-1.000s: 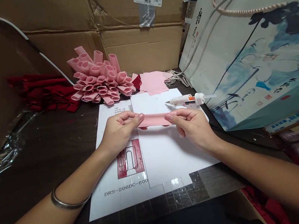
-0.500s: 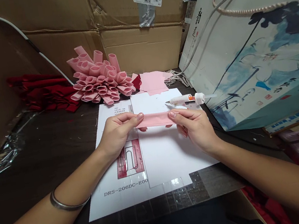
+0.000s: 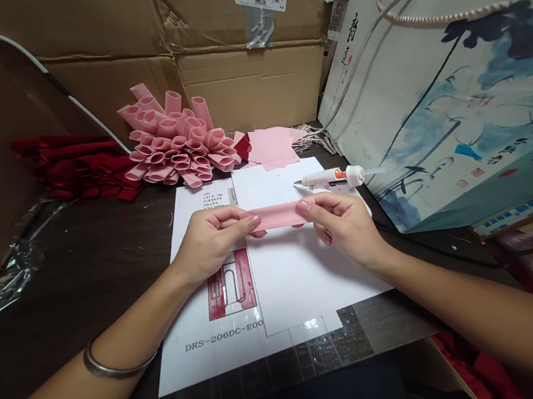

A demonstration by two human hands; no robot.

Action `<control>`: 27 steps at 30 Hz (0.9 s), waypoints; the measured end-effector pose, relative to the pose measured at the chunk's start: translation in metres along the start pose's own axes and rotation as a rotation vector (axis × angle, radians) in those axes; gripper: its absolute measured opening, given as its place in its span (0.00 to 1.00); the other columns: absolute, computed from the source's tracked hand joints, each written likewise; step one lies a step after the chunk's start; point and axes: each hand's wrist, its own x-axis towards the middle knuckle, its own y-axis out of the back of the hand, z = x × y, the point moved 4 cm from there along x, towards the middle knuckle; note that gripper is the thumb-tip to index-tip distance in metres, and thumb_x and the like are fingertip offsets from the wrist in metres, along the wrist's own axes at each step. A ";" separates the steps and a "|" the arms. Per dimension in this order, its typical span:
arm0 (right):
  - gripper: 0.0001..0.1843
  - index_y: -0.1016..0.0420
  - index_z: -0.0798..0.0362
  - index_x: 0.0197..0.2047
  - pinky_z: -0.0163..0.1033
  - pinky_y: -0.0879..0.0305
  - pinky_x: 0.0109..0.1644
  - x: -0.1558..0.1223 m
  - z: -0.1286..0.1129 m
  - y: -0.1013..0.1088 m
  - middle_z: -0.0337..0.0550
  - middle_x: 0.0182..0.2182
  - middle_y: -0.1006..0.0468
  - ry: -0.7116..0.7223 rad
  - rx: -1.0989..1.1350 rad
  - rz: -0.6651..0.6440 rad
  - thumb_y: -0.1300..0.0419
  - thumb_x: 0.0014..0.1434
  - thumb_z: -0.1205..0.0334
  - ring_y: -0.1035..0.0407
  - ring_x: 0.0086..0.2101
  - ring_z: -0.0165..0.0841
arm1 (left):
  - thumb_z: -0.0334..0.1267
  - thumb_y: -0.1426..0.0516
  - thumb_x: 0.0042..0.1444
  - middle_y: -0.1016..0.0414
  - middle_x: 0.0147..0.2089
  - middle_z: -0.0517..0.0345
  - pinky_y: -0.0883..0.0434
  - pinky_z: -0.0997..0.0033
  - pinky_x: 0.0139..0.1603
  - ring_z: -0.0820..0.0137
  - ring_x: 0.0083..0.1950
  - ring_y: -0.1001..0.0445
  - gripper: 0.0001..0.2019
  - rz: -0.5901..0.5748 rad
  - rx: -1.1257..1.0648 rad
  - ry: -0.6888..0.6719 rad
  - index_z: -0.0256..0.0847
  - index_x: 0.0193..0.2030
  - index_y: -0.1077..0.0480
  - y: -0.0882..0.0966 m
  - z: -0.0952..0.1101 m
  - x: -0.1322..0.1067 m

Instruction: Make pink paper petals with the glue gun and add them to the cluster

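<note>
A folded strip of pink paper or felt (image 3: 277,217) stretches level between my two hands above the white sheets (image 3: 300,282). My left hand (image 3: 214,238) pinches its left end, thumb on top and fingers underneath. At the right end my right hand (image 3: 343,221) grips it the same way. Just beyond my right hand lies a white glue gun (image 3: 329,179), its nozzle pointing left and a glue stick poking out of its back. Under my left hand, a printed paper-clip picture (image 3: 230,286) shows on the lower sheet.
Behind the sheets stand bundled pink rolled tubes (image 3: 176,139), with dark red pieces (image 3: 83,164) to their left. Flat pink pieces (image 3: 271,147) lie near metal clips (image 3: 320,140). Cardboard (image 3: 248,81) walls the back. A large paper bag (image 3: 453,102) leans at the right.
Both hands have lowered slightly toward me with the pink strip between them. My left thumb lies a little further in over its end.
</note>
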 end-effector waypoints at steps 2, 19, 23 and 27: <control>0.16 0.20 0.55 0.34 0.34 0.51 0.19 0.000 0.002 -0.002 0.36 0.18 0.28 -0.034 -0.022 -0.053 0.36 0.57 0.50 0.46 0.16 0.23 | 0.44 0.35 0.52 0.18 0.31 0.52 0.26 0.66 0.41 0.65 0.35 0.21 0.09 0.026 0.010 0.012 0.39 0.32 0.22 0.001 0.000 0.001; 0.16 0.21 0.55 0.34 0.34 0.53 0.17 0.002 0.011 -0.003 0.45 0.31 0.18 -0.195 0.209 -0.130 0.33 0.54 0.49 0.49 0.15 0.21 | 0.34 0.38 0.53 0.25 0.55 0.50 0.23 0.66 0.44 0.63 0.47 0.22 0.16 0.024 -0.060 -0.204 0.40 0.50 0.28 -0.005 0.009 -0.004; 0.18 0.23 0.54 0.42 0.33 0.54 0.17 0.000 0.009 -0.005 0.42 0.26 0.20 -0.216 0.181 -0.161 0.34 0.55 0.49 0.47 0.14 0.21 | 0.31 0.37 0.53 0.25 0.56 0.51 0.28 0.64 0.55 0.59 0.60 0.30 0.06 -0.002 0.102 -0.365 0.41 0.39 0.24 -0.007 0.015 -0.012; 0.27 0.32 0.52 0.57 0.32 0.53 0.17 -0.006 0.002 -0.004 0.31 0.13 0.31 -0.111 0.019 -0.102 0.39 0.59 0.46 0.44 0.12 0.25 | 0.31 0.37 0.54 0.22 0.51 0.53 0.26 0.68 0.48 0.64 0.50 0.23 0.02 0.083 0.115 -0.411 0.41 0.33 0.26 -0.006 0.015 -0.015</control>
